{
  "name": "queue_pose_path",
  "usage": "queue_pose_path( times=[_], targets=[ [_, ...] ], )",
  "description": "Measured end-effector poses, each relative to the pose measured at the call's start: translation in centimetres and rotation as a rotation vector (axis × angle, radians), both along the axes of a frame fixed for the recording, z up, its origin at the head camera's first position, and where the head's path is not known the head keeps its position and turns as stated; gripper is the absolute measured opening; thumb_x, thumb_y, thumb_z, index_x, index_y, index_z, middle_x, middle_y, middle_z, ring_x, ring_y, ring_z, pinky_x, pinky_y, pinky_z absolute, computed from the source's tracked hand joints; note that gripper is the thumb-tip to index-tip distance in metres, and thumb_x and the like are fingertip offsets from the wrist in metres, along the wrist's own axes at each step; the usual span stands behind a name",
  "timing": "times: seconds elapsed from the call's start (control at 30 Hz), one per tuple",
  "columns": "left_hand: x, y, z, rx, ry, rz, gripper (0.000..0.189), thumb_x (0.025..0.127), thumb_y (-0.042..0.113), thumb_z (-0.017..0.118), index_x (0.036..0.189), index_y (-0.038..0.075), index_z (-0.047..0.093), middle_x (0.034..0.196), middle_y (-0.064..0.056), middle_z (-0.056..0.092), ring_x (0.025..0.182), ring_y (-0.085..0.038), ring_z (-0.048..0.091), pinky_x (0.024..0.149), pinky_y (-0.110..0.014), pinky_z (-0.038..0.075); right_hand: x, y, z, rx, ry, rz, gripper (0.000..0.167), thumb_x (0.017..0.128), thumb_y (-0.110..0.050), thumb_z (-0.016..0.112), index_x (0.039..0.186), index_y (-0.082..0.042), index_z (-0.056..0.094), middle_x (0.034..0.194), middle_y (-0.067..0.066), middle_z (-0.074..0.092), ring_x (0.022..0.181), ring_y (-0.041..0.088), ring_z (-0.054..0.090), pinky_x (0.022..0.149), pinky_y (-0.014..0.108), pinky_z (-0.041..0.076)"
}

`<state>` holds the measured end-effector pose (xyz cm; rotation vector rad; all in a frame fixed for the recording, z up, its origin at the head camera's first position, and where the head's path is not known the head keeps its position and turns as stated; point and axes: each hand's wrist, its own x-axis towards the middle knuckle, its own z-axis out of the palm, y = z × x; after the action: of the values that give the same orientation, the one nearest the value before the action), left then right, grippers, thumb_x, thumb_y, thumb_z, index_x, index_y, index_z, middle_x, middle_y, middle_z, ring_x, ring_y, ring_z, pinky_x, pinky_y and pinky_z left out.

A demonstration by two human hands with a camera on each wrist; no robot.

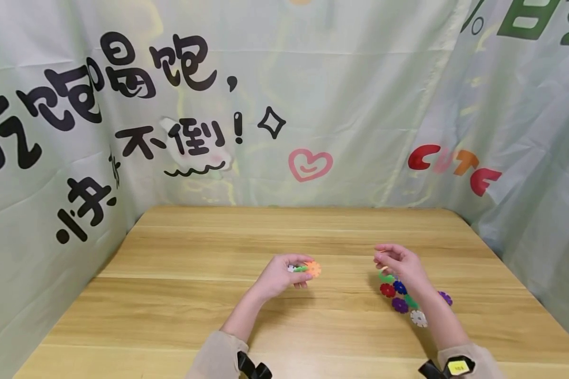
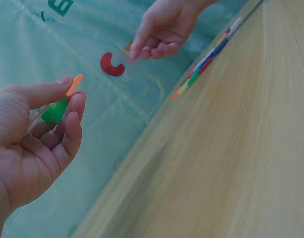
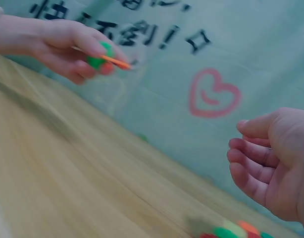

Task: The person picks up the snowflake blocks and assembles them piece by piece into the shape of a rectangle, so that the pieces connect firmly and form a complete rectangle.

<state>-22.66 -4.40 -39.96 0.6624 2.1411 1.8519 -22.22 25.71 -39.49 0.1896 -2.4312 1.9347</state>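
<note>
Your left hand (image 1: 276, 276) pinches an orange disc (image 1: 315, 269) and green disc (image 1: 301, 268) above the tabletop (image 1: 204, 247); your right hand (image 1: 404, 266), grip narrow, fingers bent, hovers near coloured discs (image 1: 400, 305) toward its right edge.

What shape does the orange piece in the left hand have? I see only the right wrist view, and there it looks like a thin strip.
Observer: The head view shows the orange disc face-on: it is flower-shaped, with a notched rim, and the left hand holds it.
Operator: Thank you. My lower edge cuts off the loose discs. Which one lies lowest in the head view?
Observer: A white disc, also flower-shaped.
Operator: Is there some other colour which my picture does not show?
Observer: Yes, a blue disc, right beside the red disc.
</note>
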Motion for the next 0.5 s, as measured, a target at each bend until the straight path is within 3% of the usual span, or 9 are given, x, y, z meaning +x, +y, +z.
queue_pose_path(
  times=[0.27, 0.4, 0.5],
  targets=[
    [0.1, -0.1, -0.1, -0.001, -0.020, -0.018, 0.034, 0.083, 0.000, 0.066, 0.115, -0.005, 0.060, 0.086, -0.029, 0.063, 0.061, -0.015, 0.062, 0.063, -0.046, 0.054, -0.2, 4.2, -0.1, 0.139, -0.002, -0.069, 0.054, 0.093, -0.028, 0.057, 0.127, 0.011, 0.043, 0.098, -0.004, 0.062, 0.088, 0.011, 0.061, 0.076, 0.029, 0.053],
    [0.1, -0.1, -0.1, 0.006, -0.026, -0.016, 0.033, 0.082, 0.000, 0.067, 0.115, -0.005, 0.061, 0.084, -0.026, 0.064, 0.061, -0.017, 0.063, 0.061, -0.043, 0.054, -0.2, 5.6, -0.1, 0.178, -0.026, -0.097, 0.058, 0.093, -0.030, 0.057, 0.129, 0.013, 0.042, 0.099, -0.005, 0.062, 0.087, 0.007, 0.061, 0.075, 0.025, 0.053],
    [0.0, -0.1, -0.1, 0.008, -0.031, -0.015, 0.034, 0.082, 0.000, 0.067, 0.115, -0.005, 0.061, 0.084, -0.025, 0.065, 0.062, -0.020, 0.064, 0.063, -0.047, 0.054, -0.2, 6.5, -0.3, 0.249, -0.071, -0.132, 0.061, 0.093, -0.034, 0.056, 0.130, 0.011, 0.041, 0.105, 0.003, 0.061, 0.086, 0.006, 0.060, 0.074, 0.021, 0.052]
  ],
)
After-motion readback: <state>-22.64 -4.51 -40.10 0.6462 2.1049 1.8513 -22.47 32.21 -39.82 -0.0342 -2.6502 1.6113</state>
